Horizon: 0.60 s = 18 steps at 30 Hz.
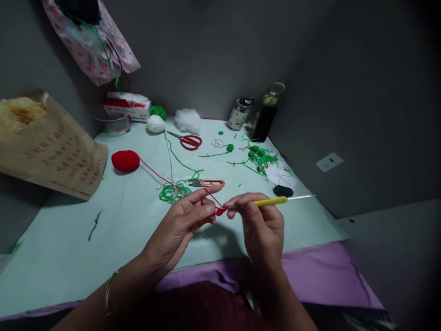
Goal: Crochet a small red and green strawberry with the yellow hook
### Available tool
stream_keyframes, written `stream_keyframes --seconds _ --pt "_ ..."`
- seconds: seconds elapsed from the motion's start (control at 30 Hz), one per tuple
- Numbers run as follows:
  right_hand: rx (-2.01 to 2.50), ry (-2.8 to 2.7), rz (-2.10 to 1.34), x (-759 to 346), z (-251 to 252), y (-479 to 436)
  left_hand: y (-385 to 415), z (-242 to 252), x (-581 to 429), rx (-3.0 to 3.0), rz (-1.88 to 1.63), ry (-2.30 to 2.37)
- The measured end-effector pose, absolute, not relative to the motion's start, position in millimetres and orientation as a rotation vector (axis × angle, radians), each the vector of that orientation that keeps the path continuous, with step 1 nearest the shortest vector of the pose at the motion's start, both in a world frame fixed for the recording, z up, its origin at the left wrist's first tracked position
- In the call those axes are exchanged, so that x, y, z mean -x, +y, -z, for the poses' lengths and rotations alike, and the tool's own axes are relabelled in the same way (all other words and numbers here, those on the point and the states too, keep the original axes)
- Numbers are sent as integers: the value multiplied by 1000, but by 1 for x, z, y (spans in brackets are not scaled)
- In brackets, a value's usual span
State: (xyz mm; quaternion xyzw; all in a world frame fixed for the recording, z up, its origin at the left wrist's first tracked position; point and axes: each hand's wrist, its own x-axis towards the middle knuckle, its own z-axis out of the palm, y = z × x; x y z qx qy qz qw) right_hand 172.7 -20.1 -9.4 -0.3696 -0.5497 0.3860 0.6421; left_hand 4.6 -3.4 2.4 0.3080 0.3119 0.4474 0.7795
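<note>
Between finger and thumb, my left hand (188,214) pinches a small red crochet piece (221,211), with red yarn (214,196) looped over its raised index finger. My right hand (262,225) grips a crochet hook (270,201) by its yellow handle; one metal end reaches into the red piece, the other points right. The yarn runs back to a red yarn ball (126,161) on the left. Just beyond my fingers lie orange thread snips (210,183) and a tangle of green yarn (172,192).
Red-handled scissors (190,141), white stuffing (188,120) and a white yarn ball (155,123) lie farther back. Green crocheted pieces (258,154) and a dark thread spool (283,191) are at right. A dark bottle (267,117) stands by the wall; a paper food bag (58,151) is at left.
</note>
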Motion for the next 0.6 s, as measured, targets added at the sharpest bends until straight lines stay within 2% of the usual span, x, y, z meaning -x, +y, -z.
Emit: stream_keyframes --seconds 0.17,0.27,0.33,0.47,0.6 --pt "905 -1732 -230 -168 17 -30 -8 0 -8 -792 -1124 758" --pt "911 -1862 39 -166 20 -31 -8 1 -9 -624 -1047 691" --pt "910 -1748 -91 -167 18 -28 -6 1 -8 -513 -956 646" --pt "833 -1357 -644 -170 12 -19 -4 0 -7 -529 -960 667" --pt "853 -1373 -696 -166 11 -14 -5 0 -10 -697 -1028 700"
